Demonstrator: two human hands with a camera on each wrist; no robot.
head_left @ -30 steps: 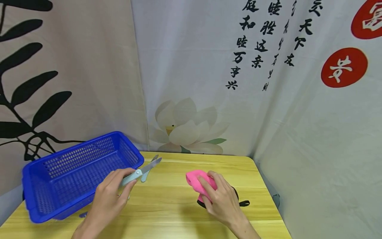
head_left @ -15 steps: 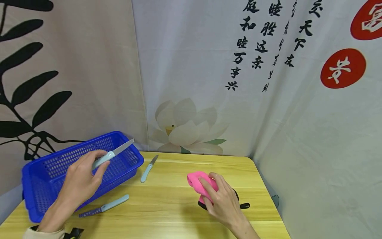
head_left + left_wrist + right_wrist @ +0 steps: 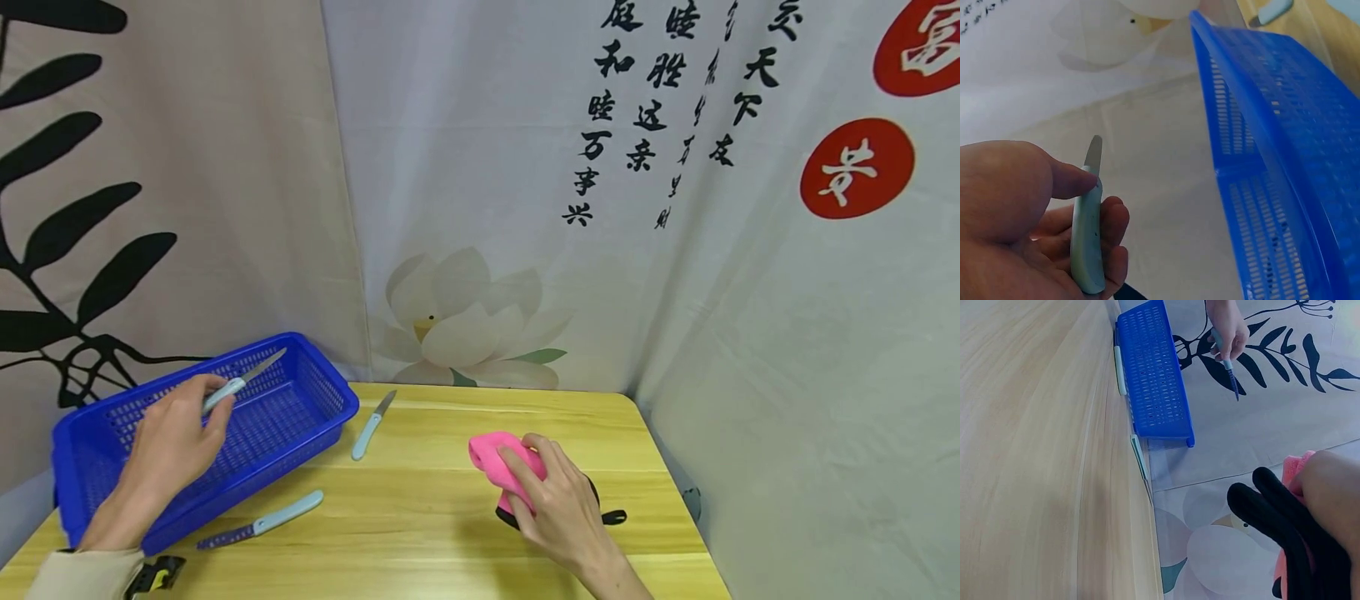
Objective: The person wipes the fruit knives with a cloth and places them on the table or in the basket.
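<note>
My left hand [image 3: 168, 442] holds a small knife [image 3: 225, 393] by its pale blue handle, above the blue plastic basket [image 3: 330, 425]. The knife's bare blade points up and away to the right. In the left wrist view, thumb and fingers close round the knife handle [image 3: 1088, 244]. My right hand [image 3: 558, 508] grips a bunched pink cloth [image 3: 498, 458] with black edging and a black loop, low over the table at the right. Part of the cloth is hidden under the palm.
A second pale-handled knife [image 3: 367, 437] lies right of the basket. A third knife [image 3: 288, 512], its blade dark and spotted, lies in front of the basket. The wooden table [image 3: 420, 525] ends at a printed curtain [image 3: 480, 183].
My left hand has carried the knife leftward from over the table to above the basket, uncovering the two knives on the table. My right hand with the cloth has stayed nearly still.
</note>
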